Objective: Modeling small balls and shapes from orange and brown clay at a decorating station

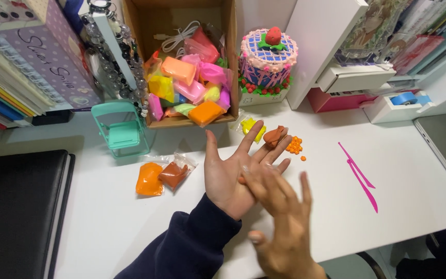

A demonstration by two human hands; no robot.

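Orange clay bit sits squeezed between my hands: left hand flat, palm up, fingers spread, and right hand laid across it, palm down, also flat. Only a sliver of clay peeks out. I reckon keeping both palms flat with light, even pressure gives the smoothest shape. Just beyond my fingertips on the desk lie a brown clay piece and tiny orange balls. Pink tool lies off right, clay bags left.
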